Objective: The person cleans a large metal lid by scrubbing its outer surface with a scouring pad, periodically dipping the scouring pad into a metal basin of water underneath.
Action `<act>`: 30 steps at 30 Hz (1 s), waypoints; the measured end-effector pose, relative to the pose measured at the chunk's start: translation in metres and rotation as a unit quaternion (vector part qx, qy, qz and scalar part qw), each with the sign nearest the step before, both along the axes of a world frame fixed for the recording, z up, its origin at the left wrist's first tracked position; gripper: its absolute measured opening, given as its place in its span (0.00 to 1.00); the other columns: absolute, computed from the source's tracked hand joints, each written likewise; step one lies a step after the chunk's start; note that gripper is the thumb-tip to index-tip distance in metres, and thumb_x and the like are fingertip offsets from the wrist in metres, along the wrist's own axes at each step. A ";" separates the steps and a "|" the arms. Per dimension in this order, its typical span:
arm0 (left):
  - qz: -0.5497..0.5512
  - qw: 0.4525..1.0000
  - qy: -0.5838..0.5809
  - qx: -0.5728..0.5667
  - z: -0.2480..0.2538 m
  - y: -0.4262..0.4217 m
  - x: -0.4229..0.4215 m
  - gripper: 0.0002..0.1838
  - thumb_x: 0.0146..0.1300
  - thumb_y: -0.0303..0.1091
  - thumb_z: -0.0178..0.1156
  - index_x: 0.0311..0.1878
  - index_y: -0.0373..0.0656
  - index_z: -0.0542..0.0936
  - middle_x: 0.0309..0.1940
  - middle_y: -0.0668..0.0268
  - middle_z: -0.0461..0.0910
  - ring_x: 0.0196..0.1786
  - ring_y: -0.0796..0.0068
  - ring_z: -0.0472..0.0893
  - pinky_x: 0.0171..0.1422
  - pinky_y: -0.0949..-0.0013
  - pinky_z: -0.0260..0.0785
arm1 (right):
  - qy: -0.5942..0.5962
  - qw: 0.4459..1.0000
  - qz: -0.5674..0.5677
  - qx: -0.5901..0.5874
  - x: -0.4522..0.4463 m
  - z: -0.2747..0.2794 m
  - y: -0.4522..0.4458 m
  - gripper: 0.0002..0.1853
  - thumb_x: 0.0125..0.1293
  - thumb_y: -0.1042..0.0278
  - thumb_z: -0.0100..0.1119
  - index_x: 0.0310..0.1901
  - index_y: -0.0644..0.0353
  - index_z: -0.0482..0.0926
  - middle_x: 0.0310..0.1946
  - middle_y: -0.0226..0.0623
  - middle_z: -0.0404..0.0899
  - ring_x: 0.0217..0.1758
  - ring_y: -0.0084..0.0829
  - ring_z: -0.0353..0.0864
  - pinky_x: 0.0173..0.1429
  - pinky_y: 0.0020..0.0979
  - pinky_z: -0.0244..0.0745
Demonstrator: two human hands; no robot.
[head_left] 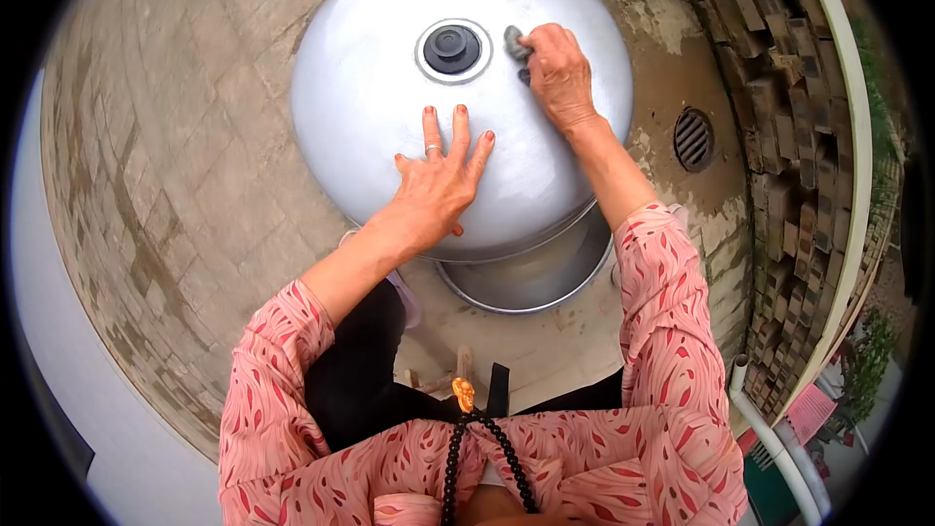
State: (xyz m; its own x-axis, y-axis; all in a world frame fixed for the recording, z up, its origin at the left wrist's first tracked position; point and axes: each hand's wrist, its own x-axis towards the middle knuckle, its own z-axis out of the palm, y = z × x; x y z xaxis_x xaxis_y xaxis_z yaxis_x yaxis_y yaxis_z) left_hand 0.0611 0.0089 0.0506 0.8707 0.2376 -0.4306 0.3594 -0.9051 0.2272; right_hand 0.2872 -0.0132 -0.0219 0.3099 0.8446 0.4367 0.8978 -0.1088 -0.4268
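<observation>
one domed metal lid [390, 127] sits above one metal basin [526, 282], one black knob [452, 47] at its top. right of the knob, the right hand's [558, 73] fingers clench one grey scrubber [516, 45]; below it, the left hand [436, 185] lies released, fingers spread.

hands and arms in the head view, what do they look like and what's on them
Both arms wear loose pink sleeves patterned with red leaf-like marks and pale wavy lines, ending on the forearms. The left hand is ungloved, with orange-red nails and a silvery ring. The right hand is bare too; its curled fingers are partly hidden.
</observation>
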 end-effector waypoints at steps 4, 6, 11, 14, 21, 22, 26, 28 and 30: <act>0.001 1.000 0.022 0.004 0.004 -0.003 0.005 0.63 0.32 0.39 0.82 0.75 0.45 0.56 0.73 0.37 0.43 0.71 0.20 0.49 0.45 0.32 0.77 | -0.009 0.991 -0.133 -0.027 0.046 -0.034 0.032 0.05 0.60 0.77 0.57 0.32 0.56 0.82 0.33 0.39 0.79 0.40 0.39 0.79 0.47 0.37 0.78; 0.005 1.000 0.024 0.005 0.008 -0.002 0.008 0.63 0.33 0.39 0.82 0.75 0.44 0.56 0.73 0.37 0.44 0.71 0.20 0.49 0.46 0.32 0.77 | 0.030 0.999 -0.008 -0.025 -0.012 0.001 0.045 0.05 0.62 0.75 0.57 0.34 0.55 0.83 0.35 0.37 0.80 0.40 0.38 0.79 0.49 0.37 0.78; -0.001 1.000 0.011 -0.005 0.003 0.002 0.003 0.63 0.33 0.39 0.82 0.75 0.43 0.56 0.73 0.37 0.43 0.71 0.20 0.49 0.45 0.32 0.77 | -0.026 0.988 -0.130 -0.079 0.079 -0.031 0.061 0.07 0.60 0.75 0.55 0.35 0.58 0.83 0.39 0.39 0.82 0.45 0.43 0.80 0.49 0.40 0.77; 0.003 0.999 0.033 -0.016 0.005 -0.001 0.008 0.63 0.34 0.38 0.82 0.75 0.43 0.55 0.74 0.37 0.42 0.72 0.20 0.48 0.46 0.30 0.76 | -0.050 0.983 -0.159 -0.074 0.072 -0.026 0.063 0.07 0.59 0.77 0.55 0.34 0.58 0.83 0.36 0.39 0.80 0.45 0.42 0.79 0.49 0.40 0.77; 0.012 0.999 0.039 -0.036 0.005 0.000 0.005 0.63 0.34 0.38 0.82 0.76 0.45 0.54 0.75 0.38 0.40 0.73 0.22 0.45 0.49 0.30 0.75 | -0.038 0.994 -0.084 -0.061 0.069 -0.031 0.070 0.07 0.60 0.74 0.56 0.37 0.57 0.84 0.37 0.38 0.81 0.45 0.41 0.80 0.50 0.40 0.77; 0.013 0.999 0.037 -0.032 0.005 0.001 0.006 0.63 0.34 0.39 0.82 0.76 0.46 0.55 0.75 0.39 0.40 0.73 0.23 0.45 0.50 0.31 0.76 | -0.036 0.986 -0.143 -0.073 0.098 -0.038 0.057 0.08 0.61 0.75 0.55 0.38 0.57 0.84 0.38 0.38 0.81 0.45 0.42 0.79 0.50 0.40 0.77; 0.019 0.998 0.050 -0.022 0.007 -0.006 0.010 0.64 0.33 0.38 0.82 0.76 0.46 0.54 0.75 0.39 0.40 0.73 0.23 0.46 0.49 0.32 0.76 | -0.075 0.972 -0.218 -0.053 0.089 -0.036 0.001 0.10 0.60 0.78 0.51 0.38 0.57 0.83 0.40 0.41 0.80 0.45 0.44 0.78 0.50 0.40 0.75; 0.026 0.998 0.048 -0.024 0.008 -0.004 0.010 0.64 0.33 0.38 0.82 0.76 0.47 0.54 0.75 0.39 0.40 0.73 0.23 0.46 0.49 0.31 0.76 | -0.043 0.988 -0.146 -0.019 0.045 -0.011 -0.027 0.10 0.57 0.80 0.52 0.37 0.59 0.81 0.38 0.39 0.78 0.43 0.42 0.76 0.48 0.40 0.74; 0.026 0.998 0.046 -0.024 0.008 -0.003 0.009 0.64 0.32 0.37 0.82 0.76 0.47 0.54 0.75 0.39 0.40 0.73 0.23 0.46 0.49 0.31 0.76 | 0.007 0.998 -0.061 -0.018 -0.012 0.010 -0.058 0.09 0.53 0.82 0.55 0.36 0.58 0.79 0.37 0.35 0.77 0.40 0.38 0.77 0.42 0.37 0.77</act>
